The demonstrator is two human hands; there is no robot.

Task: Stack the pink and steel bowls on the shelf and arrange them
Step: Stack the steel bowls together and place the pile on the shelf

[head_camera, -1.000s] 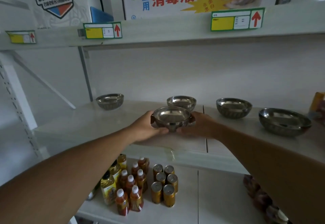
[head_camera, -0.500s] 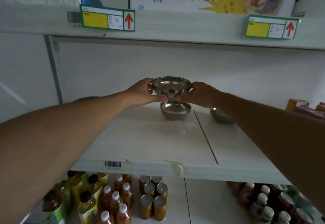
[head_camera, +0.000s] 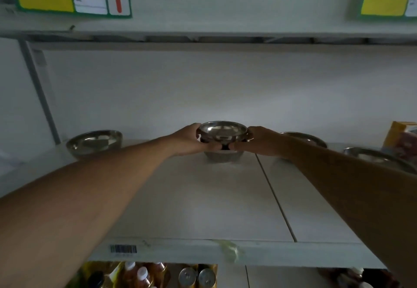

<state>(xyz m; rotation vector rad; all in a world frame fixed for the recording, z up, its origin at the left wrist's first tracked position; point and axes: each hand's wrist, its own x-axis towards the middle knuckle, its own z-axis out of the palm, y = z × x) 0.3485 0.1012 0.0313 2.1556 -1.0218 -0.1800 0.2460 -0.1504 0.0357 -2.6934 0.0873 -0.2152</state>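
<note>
Steel bowl, two-handed — over a second bowl on the shelf

Shelf nearest; my left hand and right hand curl their fingers round the held steel bowl — directly above the lower steel bowl; more bowls stand either side.

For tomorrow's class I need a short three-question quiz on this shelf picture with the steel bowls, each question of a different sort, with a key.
1. True or false: the round steel bowl held by the left hand and right hand is gripped by one hand only.
2. Multiple choice: directly under the held bowl is A) another steel bowl on the white shelf board, B) a bottle, C) a box.
3. Fill in: the lone steel bowl at the far left sits on the ____.

Key: 1 false, both hands grip it. 2 A, the lower steel bowl; whether the two touch cannot be told. 3 shelf.
</note>
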